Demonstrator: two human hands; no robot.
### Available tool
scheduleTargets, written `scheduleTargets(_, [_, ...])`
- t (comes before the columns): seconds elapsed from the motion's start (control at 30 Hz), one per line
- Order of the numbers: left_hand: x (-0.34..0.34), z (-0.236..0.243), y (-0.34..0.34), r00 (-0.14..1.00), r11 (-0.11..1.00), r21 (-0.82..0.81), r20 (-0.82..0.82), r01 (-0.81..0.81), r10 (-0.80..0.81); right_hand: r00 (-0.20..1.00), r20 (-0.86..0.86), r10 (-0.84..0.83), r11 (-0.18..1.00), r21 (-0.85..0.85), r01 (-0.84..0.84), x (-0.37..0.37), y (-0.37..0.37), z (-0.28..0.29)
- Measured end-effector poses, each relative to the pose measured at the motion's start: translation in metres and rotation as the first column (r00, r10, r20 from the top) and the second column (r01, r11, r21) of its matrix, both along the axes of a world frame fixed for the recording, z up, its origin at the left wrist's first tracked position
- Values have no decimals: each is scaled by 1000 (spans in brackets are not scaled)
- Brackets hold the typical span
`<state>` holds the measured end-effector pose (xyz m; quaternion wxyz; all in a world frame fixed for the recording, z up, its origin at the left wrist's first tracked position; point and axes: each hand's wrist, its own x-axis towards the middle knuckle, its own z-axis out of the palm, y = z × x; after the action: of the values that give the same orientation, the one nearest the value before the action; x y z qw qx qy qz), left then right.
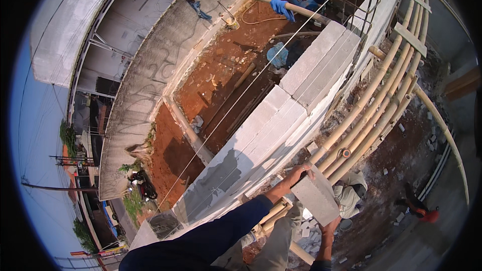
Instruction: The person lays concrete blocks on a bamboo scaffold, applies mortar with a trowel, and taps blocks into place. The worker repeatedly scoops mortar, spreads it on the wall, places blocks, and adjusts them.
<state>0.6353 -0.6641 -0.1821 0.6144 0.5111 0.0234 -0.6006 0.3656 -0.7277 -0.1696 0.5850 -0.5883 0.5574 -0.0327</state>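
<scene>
Because the grey block [316, 196] beside the white wall [266, 115] is probably stiff, weighty and chip-prone, opposite ends suit gripping — left hand [298, 172] and right hand [330, 229], fingers curled there.

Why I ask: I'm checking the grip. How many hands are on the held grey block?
2: the left hand at the upper end of the grey block, the right hand at its lower end. Some fingers may be hidden; no other hand shows there.

- Landmark: stained concrete wall [131, 90].
- Red earth [198, 73] along its foot.
- Pale building [70, 32] behind it.
- Blue sky [35, 130] beyond it.
- Daylight; shadows on earth near it.
</scene>
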Motion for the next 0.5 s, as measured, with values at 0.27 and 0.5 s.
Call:
scheduleTargets(0.27, [-9,263,147,945,915,-295,-255,-276,203,541,-457,706,256,-547,-797,-21,13,289])
scheduleTargets(0.5, [-145,230,229,934,932,-328,-356,-152,27,543,-401,738,227,-611,-759,-165,55,364])
